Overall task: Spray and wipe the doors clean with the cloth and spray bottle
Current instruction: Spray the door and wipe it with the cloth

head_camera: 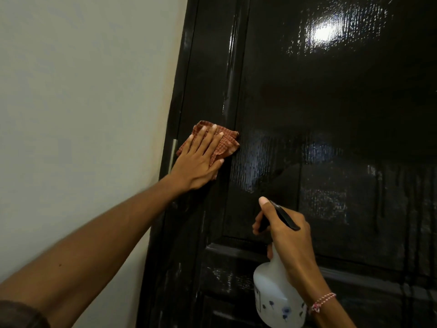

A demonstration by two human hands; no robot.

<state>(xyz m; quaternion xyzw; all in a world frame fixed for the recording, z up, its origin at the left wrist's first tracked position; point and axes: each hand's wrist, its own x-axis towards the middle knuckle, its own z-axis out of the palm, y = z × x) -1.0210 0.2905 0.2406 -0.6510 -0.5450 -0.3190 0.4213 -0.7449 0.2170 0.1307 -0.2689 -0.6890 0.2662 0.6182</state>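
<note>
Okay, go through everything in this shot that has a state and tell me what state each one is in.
door: wet, with droplets and drip streaks on the panel
cloth: crumpled, pressed against the door's left edge
left hand: fingers straight, pressing the cloth
spray bottle: held off the door, tilted; fill level unclear
right hand: curled round the spray bottle's head

Glossy black door (331,114), orange-checked cloth (225,143), translucent white blue-flowered spray bottle (274,294), pale wall (82,91)
</note>
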